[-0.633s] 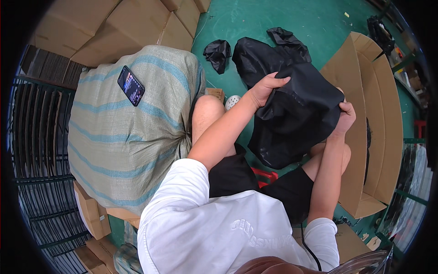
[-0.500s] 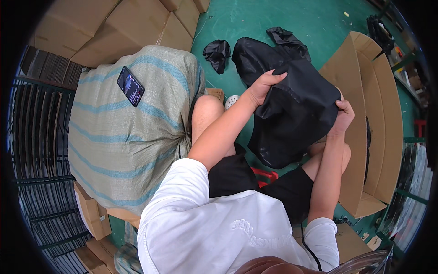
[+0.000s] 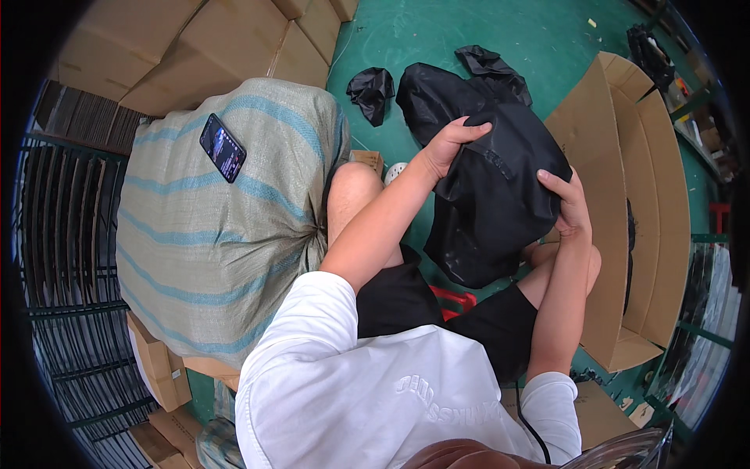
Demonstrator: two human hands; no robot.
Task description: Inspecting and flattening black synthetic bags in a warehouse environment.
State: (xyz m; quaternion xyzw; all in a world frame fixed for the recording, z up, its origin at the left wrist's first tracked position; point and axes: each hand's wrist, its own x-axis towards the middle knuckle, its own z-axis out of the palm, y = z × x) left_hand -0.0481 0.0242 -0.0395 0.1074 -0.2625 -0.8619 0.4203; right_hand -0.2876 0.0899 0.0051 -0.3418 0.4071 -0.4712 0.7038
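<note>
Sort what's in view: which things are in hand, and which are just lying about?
In hand: black bag, gripped by left hand and right hand.
Lying about: phone on striped sack, small black bag, open carton, stacked boxes.

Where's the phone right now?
In the head view, the phone lies on the striped woven sack at the person's left, well apart from both hands, which hold the black garment.
</note>
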